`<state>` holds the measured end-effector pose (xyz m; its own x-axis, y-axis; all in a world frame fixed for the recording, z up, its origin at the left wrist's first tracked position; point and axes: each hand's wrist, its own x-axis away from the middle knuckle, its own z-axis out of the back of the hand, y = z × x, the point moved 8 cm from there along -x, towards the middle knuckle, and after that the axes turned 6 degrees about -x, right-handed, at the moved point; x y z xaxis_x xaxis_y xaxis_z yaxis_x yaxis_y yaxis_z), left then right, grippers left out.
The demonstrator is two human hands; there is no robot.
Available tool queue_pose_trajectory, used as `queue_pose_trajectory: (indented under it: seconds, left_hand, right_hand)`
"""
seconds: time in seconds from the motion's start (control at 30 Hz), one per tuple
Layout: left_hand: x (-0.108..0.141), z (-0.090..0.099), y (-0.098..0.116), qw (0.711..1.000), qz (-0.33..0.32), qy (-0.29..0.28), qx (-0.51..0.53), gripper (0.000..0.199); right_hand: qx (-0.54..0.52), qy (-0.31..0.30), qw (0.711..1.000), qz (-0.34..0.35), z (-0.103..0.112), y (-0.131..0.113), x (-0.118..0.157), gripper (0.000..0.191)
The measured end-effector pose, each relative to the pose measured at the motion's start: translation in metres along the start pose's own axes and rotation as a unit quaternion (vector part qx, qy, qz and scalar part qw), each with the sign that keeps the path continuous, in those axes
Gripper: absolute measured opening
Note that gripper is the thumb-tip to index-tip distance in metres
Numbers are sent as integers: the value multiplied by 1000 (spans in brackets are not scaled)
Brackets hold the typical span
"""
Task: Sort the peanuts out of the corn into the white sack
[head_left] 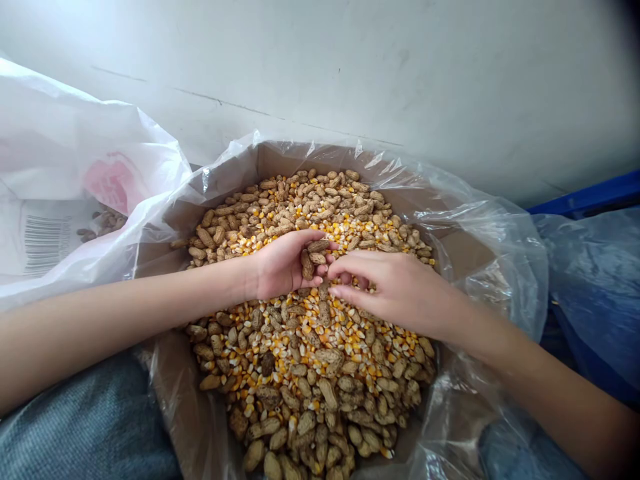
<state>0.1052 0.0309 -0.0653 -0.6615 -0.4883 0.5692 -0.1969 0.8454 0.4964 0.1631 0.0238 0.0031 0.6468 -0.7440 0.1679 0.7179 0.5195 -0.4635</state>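
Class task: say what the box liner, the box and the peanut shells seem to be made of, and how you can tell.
Liner: thin, glossy clear plastic, probably polythene; it creases and glares. Box: matte brown cardboard, it seems, partly seen through plastic. Peanut shells: dry, matte natural husk, with pitted, ridged surfaces.

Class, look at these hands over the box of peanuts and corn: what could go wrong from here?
The left hand loosely cups peanuts in shell, so some could drop among the corn kernels. The right hand has its fingers close by and might knock more loose. The thin plastic liner bunches around the cardboard box, so a brushing arm could perhaps drag it inward.
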Motion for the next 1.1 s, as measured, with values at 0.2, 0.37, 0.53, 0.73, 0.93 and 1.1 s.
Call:
queue_pose_trajectory:
  seconds: [0.2, 0.37, 0.53, 0.73, 0.93, 1.1]
  left_hand:
    - [0, 1, -2, 1000, 7, -8, 7, 16]
    - [0, 1, -1, 1000, 5, -10, 3, 15]
    - [0, 1, 0, 1000, 1, 1, -8, 16]
    - [1, 2, -2, 1000, 3, 13, -18, 17]
    - [0, 3, -3, 1000, 8, 14, -25, 17]
    - [0, 3, -3, 1000, 15, 12, -20, 18]
  right_hand:
    - [39, -104, 991, 73, -38, -7, 1, 30]
    - [46, -103, 989, 93, -42, -11, -2, 18]
    - [13, -68, 995, 71, -18, -9, 0, 20]
    - [-43, 6, 996, 77, 7, -17, 3, 15]
    - [-17, 33, 997, 73, 11, -15, 4, 13]
    - [-22, 73, 995, 65, 20, -14, 6, 15]
